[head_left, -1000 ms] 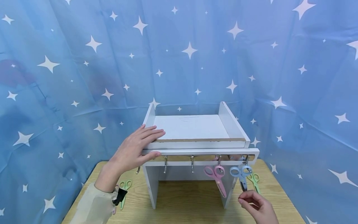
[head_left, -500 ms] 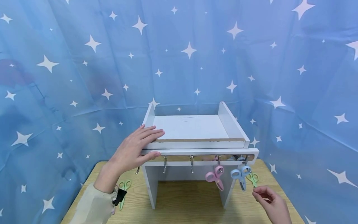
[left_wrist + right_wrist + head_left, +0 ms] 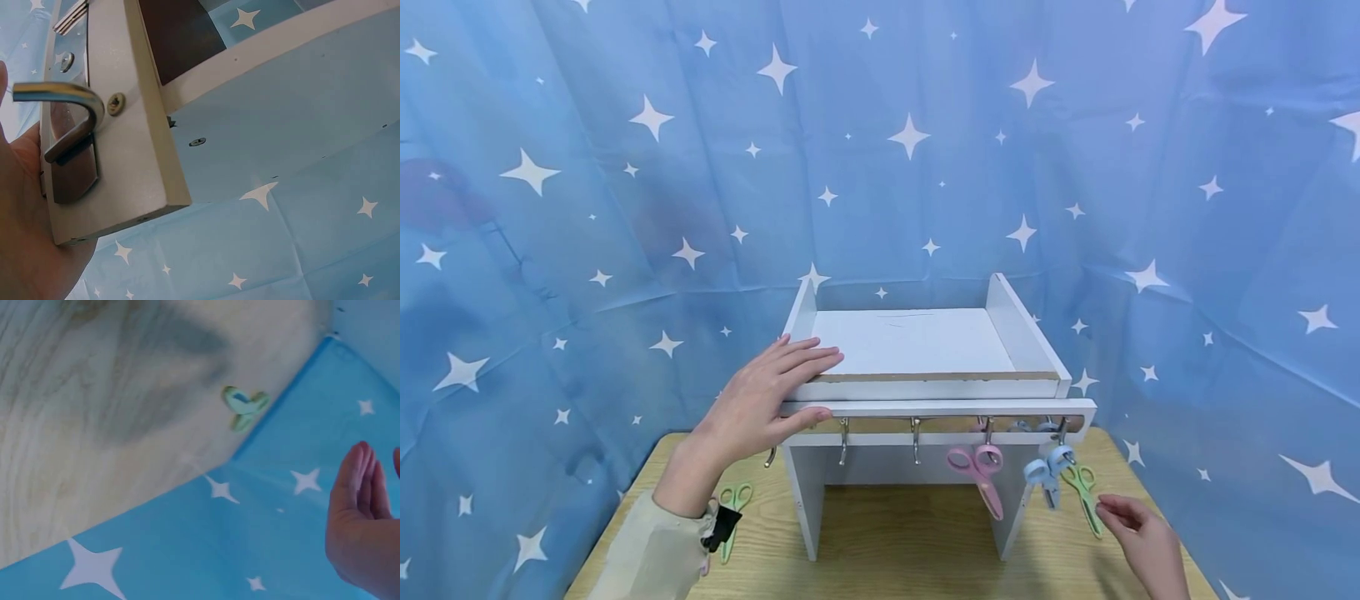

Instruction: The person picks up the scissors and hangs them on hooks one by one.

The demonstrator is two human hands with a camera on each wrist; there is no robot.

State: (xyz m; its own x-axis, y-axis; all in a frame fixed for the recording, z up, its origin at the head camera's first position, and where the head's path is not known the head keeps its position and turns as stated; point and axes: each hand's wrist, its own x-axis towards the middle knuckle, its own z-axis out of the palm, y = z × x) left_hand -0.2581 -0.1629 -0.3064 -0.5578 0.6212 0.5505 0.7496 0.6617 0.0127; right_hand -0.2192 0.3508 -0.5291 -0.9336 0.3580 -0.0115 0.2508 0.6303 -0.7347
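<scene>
Resting left hand (image 3: pixel 760 400): fingers spread over the white shelf (image 3: pixel 917 342), thumb along its hook rail (image 3: pixel 880 407).
Right hand (image 3: pixel 1142 537): fingers close together, a narrow gap to the thumb, holding nothing, just beside the right green scissors (image 3: pixel 1086 496) on the table (image 3: pixel 887 533).
Pink scissors (image 3: pixel 980 472) and blue scissors (image 3: pixel 1049 475): hanging from the rail's two rightmost hooks.
Left wrist view: alone shows a screw head (image 3: pixel 116 104) beside a curved hook (image 3: pixel 94 109).
Right wrist view: thumb mostly cut off; scissors blurred.
Partly hidden: left green scissors (image 3: pixel 734 506), by the sleeve (image 3: pixel 651 546).
</scene>
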